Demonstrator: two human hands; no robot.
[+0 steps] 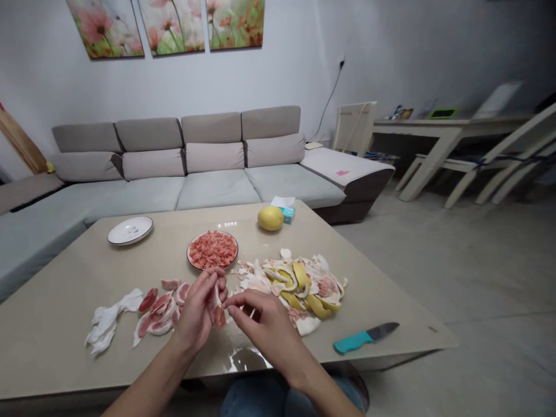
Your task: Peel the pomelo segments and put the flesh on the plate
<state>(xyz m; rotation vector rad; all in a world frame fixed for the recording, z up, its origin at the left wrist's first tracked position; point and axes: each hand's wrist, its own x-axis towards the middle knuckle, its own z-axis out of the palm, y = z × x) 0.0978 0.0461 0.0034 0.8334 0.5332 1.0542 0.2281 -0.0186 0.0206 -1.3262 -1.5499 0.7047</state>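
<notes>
From the head view, the left hand [195,313] closes on a pink pomelo segment [216,310], the right hand [264,321] just beside it, fingers reaching in (whether they pinch anything, I can't tell). On the low table [73,272] lie peeled segments [158,313], a crumpled tissue [108,321], a plate of pulp [235,246], a heap of peel [299,289], a whole pomelo [270,218], a spare white plate [130,230] and a teal-handled knife [365,337].
</notes>
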